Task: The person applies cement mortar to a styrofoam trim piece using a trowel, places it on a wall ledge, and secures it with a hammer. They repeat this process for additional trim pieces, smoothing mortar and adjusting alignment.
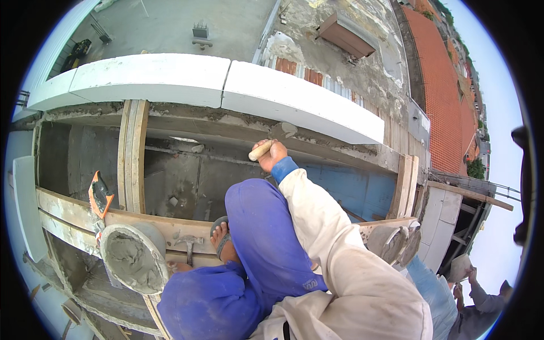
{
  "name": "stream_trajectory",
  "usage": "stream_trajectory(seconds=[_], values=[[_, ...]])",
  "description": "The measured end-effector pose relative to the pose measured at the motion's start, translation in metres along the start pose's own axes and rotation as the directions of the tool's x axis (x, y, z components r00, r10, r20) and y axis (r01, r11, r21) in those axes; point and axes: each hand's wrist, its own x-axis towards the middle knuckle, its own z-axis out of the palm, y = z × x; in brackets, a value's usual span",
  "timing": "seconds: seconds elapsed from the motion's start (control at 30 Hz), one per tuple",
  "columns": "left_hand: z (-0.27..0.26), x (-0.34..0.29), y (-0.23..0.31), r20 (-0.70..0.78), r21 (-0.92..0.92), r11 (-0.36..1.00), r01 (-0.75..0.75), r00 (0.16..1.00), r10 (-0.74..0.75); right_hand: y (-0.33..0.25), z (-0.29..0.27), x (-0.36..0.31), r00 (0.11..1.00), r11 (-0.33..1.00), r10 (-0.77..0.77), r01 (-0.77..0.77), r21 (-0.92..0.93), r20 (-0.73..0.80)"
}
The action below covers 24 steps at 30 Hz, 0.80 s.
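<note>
My right hand (275, 154) reaches forward over the gap beyond my knee, its fingers closed around the pale wooden handle (260, 151) of a tool. The tool's working end cannot be made out. Just past the hand, a grey lump (288, 130) lies on the rough ledge below a row of white blocks (294, 96). My left hand is not in view. Left of my legs stands a bucket of wet grey mortar (133, 258). Between that bucket and my sandalled foot, a hammer (188, 242) lies on the planks.
I squat on wooden planks (170, 224) above a deep opening. A saw with an orange and black handle (101, 195) stands at the left. Timber beams (134, 153) cross the gap. More buckets (388, 242) sit at right, and another person (481, 309) is at lower right.
</note>
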Motion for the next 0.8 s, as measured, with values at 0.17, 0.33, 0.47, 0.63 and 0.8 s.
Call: stream_trajectory(seconds=[0.17, 0.33, 0.47, 0.63, 0.8], values=[[-0.007, 0.001, -0.001, 0.030, -0.068, 0.998, 0.015, 0.999, -0.013, 0.085, 0.076, 0.019, 0.992, 0.998, -0.043, 0.049, 0.044, -0.117], [-0.009, -0.005, 0.000, 0.025, -0.097, 0.995, -0.024, 0.999, 0.027, 0.162, 0.127, 0.030, 0.988, 0.989, -0.045, 0.064, 0.133, -0.145], [0.004, 0.001, 0.004, 0.062, 0.056, 0.997, -0.050, 0.997, 0.047, 0.213, 0.148, 0.039, 0.995, 0.992, 0.031, -0.019, 0.127, -0.093], [0.007, 0.010, 0.002, 0.056, -0.055, 0.998, -0.005, 0.998, 0.008, 0.265, 0.158, 0.031, 0.976, 0.976, 0.209, -0.212, 0.048, 0.061], [-0.010, 0.018, 0.005, 0.067, -0.038, 0.994, -0.101, 0.992, 0.103, 0.240, 0.103, -0.032, 0.935, 0.843, 0.354, -0.307, -0.441, 0.025]])
